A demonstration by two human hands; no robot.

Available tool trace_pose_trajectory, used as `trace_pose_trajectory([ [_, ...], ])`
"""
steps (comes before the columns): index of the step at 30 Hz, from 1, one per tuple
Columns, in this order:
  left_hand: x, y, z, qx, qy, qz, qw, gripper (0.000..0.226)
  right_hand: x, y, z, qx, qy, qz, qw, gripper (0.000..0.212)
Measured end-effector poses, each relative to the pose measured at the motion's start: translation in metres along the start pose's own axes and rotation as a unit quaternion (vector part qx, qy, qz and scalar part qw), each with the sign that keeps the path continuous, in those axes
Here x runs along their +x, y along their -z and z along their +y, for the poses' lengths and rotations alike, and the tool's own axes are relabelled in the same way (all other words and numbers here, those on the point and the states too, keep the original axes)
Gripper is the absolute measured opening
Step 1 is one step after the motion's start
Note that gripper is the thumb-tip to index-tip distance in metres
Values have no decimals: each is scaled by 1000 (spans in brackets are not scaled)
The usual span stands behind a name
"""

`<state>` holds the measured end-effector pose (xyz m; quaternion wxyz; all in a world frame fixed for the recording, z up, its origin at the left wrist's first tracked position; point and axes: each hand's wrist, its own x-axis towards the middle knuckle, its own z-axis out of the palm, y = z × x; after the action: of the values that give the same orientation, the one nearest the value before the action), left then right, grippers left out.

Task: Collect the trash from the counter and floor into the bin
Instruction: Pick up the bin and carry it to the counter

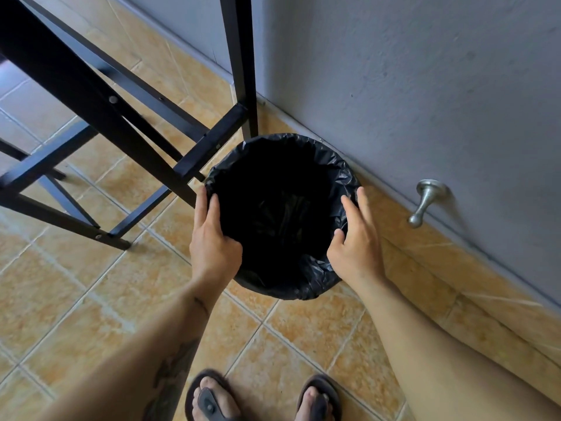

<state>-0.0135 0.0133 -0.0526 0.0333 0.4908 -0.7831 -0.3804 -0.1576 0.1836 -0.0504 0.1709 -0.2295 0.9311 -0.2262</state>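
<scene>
A round bin (331, 165) lined with a black plastic bag stands on the tiled floor against the grey wall. Its inside is dark and I cannot make out any contents. My left hand (212, 238) grips the bin's left rim, thumb inside and fingers along the outside. My right hand (355, 241) rests on the right rim, thumb curled over the bag's edge and fingers stretched along the outside. No trash shows on the floor in this view.
A black metal frame of table or stool legs (194, 147) stands just left of the bin, one leg touching its far rim. A silver door stopper (425, 202) juts from the wall at right. My sandalled feet (261, 399) are below the bin.
</scene>
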Motion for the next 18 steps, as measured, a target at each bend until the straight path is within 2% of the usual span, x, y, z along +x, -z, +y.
trace_pose_trajectory([
  [8, -33, 52, 17, 9, -2, 19, 1000, 84, -37, 45, -36, 19, 1, 39, 999, 62],
  [18, -105, 210, 104, 20, -25, 31, 999, 81, -103, 194, -142, 17, -19, 9, 1000, 69],
])
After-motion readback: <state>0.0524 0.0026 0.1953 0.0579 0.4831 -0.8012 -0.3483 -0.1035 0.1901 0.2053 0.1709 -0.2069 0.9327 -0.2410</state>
